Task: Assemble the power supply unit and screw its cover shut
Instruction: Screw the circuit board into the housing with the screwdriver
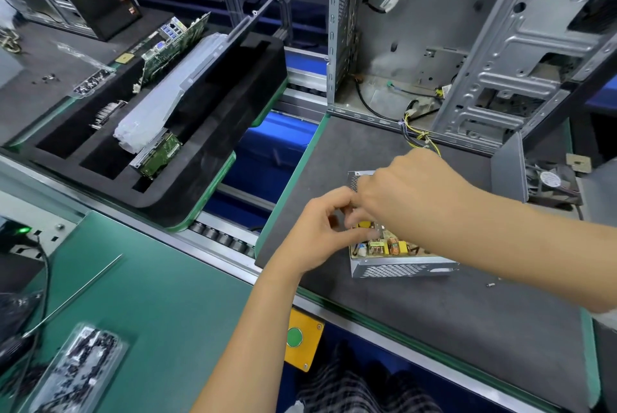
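Observation:
The power supply unit (400, 269) lies open on the grey mat (417, 319), a silver case with perforated walls and a circuit board (387, 245) with yellow parts showing inside. My left hand (317, 232) is at the unit's left end, fingers and thumb curled and pinching at its edge. My right hand (410, 189) reaches across the top of the unit with its back to the camera; its fingers bend down out of sight. Yellow and black cables (422, 138) run from behind my right hand to the computer chassis (417, 45). A grey metal panel (509, 165) stands upright to the right.
A loose screw (490, 285) lies on the mat right of the unit. A fan (551, 182) sits behind the panel. At left, a black foam tray (200, 158) of boards rests on the roller conveyor. A screw tray (83, 369), a thin rod (80, 292) and a green button box (302, 339) are nearby.

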`<state>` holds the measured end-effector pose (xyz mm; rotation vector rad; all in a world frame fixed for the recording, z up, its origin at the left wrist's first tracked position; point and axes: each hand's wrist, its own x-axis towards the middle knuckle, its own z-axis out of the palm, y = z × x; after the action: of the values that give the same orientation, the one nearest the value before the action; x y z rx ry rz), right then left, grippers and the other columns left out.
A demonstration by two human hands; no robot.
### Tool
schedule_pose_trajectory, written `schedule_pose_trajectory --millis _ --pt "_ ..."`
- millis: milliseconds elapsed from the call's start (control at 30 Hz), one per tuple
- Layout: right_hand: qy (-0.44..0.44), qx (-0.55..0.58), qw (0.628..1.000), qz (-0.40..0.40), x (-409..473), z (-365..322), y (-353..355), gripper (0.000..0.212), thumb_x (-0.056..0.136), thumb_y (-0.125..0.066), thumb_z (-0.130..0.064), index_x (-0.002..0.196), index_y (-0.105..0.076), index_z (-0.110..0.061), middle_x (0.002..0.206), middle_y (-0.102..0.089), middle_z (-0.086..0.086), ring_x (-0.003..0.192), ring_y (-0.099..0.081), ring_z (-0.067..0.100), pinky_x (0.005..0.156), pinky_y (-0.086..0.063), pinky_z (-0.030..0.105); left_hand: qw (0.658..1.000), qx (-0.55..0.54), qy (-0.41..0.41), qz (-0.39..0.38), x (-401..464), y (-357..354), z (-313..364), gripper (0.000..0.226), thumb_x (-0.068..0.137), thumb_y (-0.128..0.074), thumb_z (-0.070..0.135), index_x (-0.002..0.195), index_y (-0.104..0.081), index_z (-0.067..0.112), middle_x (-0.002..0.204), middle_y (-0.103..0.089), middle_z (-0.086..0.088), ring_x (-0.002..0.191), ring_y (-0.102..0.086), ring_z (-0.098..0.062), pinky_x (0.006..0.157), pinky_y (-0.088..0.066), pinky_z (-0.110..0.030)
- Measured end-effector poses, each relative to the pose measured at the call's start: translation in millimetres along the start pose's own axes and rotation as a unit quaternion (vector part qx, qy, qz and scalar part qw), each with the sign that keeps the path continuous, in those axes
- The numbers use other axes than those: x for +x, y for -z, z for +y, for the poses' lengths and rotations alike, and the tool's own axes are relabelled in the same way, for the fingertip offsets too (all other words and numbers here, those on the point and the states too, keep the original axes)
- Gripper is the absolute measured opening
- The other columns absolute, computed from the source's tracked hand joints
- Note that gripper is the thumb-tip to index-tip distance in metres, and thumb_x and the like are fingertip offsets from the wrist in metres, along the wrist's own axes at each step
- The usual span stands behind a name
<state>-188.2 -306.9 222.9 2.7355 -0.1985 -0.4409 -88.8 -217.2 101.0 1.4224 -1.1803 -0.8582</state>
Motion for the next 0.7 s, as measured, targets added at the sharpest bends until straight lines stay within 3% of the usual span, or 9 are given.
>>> schedule_pose_trajectory --millis 100,200,300,367,433,500,567,633,700 --pt "-0.009 -0.022 1.0 0.014 0.8 6.3 -4.8 0.039 0.097 -0.046 -0.026 0.061 -0.032 -0.016 0.062 -0.036 -0.003 0.07 -0.047 0.022 0.048 -0.022 0.025 1.0 0.013 -0.016 -0.024 0.6 2.7 3.3 0.022 0.081 -0.077 0.01 0.091 -0.071 0.029 0.081 -0.058 0.025 0.078 -0.055 0.003 0.074 -0.042 -0.013" --pt "0.031 0.055 0.998 0.012 -5.2 11.2 -7.4 0.011 0.095 -0.05 -0.029 0.095 -0.044 -0.02 0.085 -0.038 -0.002 0.071 -0.052 0.019 0.044 -0.02 0.028 0.999 0.025 -0.005 -0.039 0.3 7.8 3.9 0.022 0.085 -0.074 0.014 0.098 -0.072 0.031 0.084 -0.064 0.019 0.076 -0.056 -0.005 0.076 -0.045 -0.02" --pt "0.052 0.105 0.993 -0.012 -6.5 14.3 -6.9 0.039 0.084 -0.054 -0.006 0.112 -0.033 -0.023 0.084 -0.026 -0.003 0.056 -0.033 0.014 0.043 -0.019 0.027 0.999 0.018 0.015 -0.04 0.2 14.3 2.6 0.034 0.085 -0.074 0.012 0.091 -0.064 0.044 0.07 -0.055 0.018 0.065 -0.045 -0.011 0.062 -0.041 -0.03" --pt "0.05 0.087 0.995 -0.007 -6.3 13.0 -4.1 0.028 0.088 -0.051 -0.008 0.11 -0.037 -0.02 0.083 -0.033 -0.002 0.062 -0.04 0.019 0.043 -0.018 0.028 0.998 -0.008 0.027 -0.05 -0.9 13.9 0.8 0.032 0.083 -0.074 0.007 0.101 -0.061 0.029 0.076 -0.056 0.019 0.07 -0.046 -0.011 0.061 -0.041 -0.041" --pt "0.057 0.05 0.997 0.005 -6.2 12.1 -3.4 0.008 0.097 -0.043 -0.025 0.099 -0.038 -0.019 0.088 -0.049 0.0 0.077 -0.055 0.026 0.044 -0.016 0.028 0.998 -0.013 0.038 -0.049 -1.4 8.2 -0.2 0.033 0.081 -0.078 0.01 0.105 -0.06 0.025 0.079 -0.058 0.018 0.069 -0.045 -0.005 0.058 -0.04 -0.032" --pt "0.037 0.016 0.999 0.015 -4.6 10.7 -4.3 0.022 0.1 -0.038 -0.036 0.086 -0.035 -0.019 0.085 -0.056 -0.002 0.086 -0.062 0.025 0.044 -0.014 0.027 0.999 -0.003 0.038 -0.038 0.1 1.2 -0.4 0.03 0.079 -0.081 0.015 0.103 -0.065 0.022 0.08 -0.059 0.013 0.066 -0.044 0.0 0.06 -0.038 -0.018" --pt "0.013 -0.02 1.0 0.011 -1.8 9.2 -4.7 0.036 0.1 -0.04 -0.035 0.069 -0.032 -0.018 0.067 -0.045 -0.005 0.079 -0.06 0.024 0.045 -0.014 0.025 0.999 -0.001 0.018 -0.028 2.1 -2.0 -0.8 0.024 0.078 -0.081 0.014 0.095 -0.072 0.029 0.091 -0.061 0.007 0.07 -0.048 0.002 0.065 -0.038 -0.012" --pt "-0.002 -0.034 0.999 0.013 -0.9 9.8 -9.4 0.045 0.1 -0.042 -0.035 0.06 -0.028 -0.018 0.063 -0.039 -0.005 0.078 -0.06 0.024 0.045 -0.014 0.024 0.999 0.004 0.007 -0.035 2.9 -1.5 -1.3 0.025 0.08 -0.079 0.012 0.094 -0.075 0.032 0.099 -0.062 -0.004 0.075 -0.05 0.0 0.068 -0.04 -0.015" --pt "0.0 -0.011 1.0 0.02 -4.4 9.5 -8.2 0.039 0.098 -0.042 -0.041 0.067 -0.038 -0.018 0.067 -0.038 -0.001 0.086 -0.062 0.024 0.045 -0.016 0.025 0.999 0.004 0.014 -0.047 3.6 1.2 -1.8 0.017 0.081 -0.078 0.012 0.097 -0.076 0.018 0.087 -0.061 0.001 0.075 -0.052 -0.004 0.072 -0.046 -0.024"
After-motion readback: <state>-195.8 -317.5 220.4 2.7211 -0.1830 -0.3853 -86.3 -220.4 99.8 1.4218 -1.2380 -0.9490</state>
